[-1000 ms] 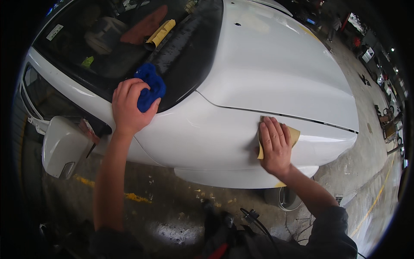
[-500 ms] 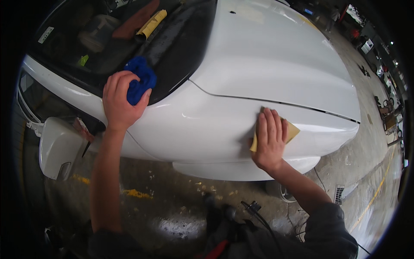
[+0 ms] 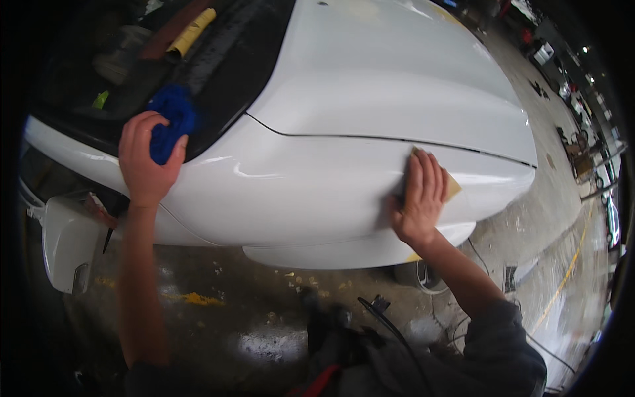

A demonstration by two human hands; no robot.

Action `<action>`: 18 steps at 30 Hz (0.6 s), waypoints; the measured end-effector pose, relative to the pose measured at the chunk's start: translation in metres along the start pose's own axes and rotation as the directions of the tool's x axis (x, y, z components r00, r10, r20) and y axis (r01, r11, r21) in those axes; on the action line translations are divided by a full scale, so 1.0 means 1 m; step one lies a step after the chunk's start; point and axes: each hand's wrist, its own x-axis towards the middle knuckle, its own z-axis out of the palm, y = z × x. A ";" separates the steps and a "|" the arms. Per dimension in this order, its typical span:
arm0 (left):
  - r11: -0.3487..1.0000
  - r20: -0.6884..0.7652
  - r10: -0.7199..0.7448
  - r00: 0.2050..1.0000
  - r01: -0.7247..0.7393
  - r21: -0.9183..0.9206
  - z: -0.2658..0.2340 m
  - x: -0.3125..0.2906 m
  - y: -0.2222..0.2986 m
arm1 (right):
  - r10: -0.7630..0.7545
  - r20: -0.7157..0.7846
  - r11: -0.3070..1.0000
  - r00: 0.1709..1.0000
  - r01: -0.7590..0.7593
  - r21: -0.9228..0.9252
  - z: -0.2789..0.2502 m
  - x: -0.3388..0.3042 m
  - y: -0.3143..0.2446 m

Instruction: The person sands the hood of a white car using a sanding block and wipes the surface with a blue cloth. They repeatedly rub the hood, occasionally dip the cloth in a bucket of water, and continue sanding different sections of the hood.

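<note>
The white car's front fender (image 3: 311,192) lies in front of me, below the seam that parts it from the hood. My right hand (image 3: 423,198) presses a yellow sheet of sandpaper (image 3: 454,188) against the fender, its fingers stretched and close together; most of the sheet is hidden under the palm. On the left, my left hand (image 3: 142,162) grips a bunched blue cloth (image 3: 178,114) at the lower corner of the windshield (image 3: 231,86). Its thumb and fingers curl round the near side of the cloth.
A yellow paper roll (image 3: 193,32) rests on the windshield area. The side mirror (image 3: 65,241) juts out at the left. On the concrete floor stands a bucket-like container (image 3: 428,281) beneath the fender, with a black cable (image 3: 390,316) nearby. Workshop equipment (image 3: 582,152) lines the far right.
My right hand has slid with the sandpaper along the fender toward the car's front. The left hand keeps the cloth at the windshield corner. The whole view has shifted.
</note>
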 end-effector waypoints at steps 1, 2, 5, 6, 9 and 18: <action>1.000 0.003 -0.006 1.000 0.006 0.009 0.002 0.000 0.000 | 0.059 0.007 0.996 0.998 -0.060 0.065 0.012 0.011 -0.025; 1.000 -0.012 -0.002 1.000 0.002 -0.022 0.009 0.002 0.003 | -0.003 -0.047 0.983 0.999 0.011 0.186 0.030 0.019 -0.046; 1.000 0.043 -0.001 0.999 0.002 -0.012 0.004 -0.002 -0.006 | -0.115 0.072 0.993 0.991 0.112 0.048 0.045 0.072 -0.145; 1.000 0.063 -0.003 0.998 0.003 0.004 0.002 -0.004 -0.010 | -0.128 0.034 0.980 0.991 0.121 0.159 0.041 0.076 -0.149; 0.999 0.070 -0.035 0.997 0.032 0.034 -0.001 -0.005 -0.015 | -0.267 0.018 0.927 0.963 0.252 0.278 0.028 0.048 -0.060; 1.000 -0.028 0.027 0.999 -0.027 -0.010 0.003 0.003 0.004 | -0.169 -0.097 0.941 0.981 0.190 0.278 0.042 0.021 -0.048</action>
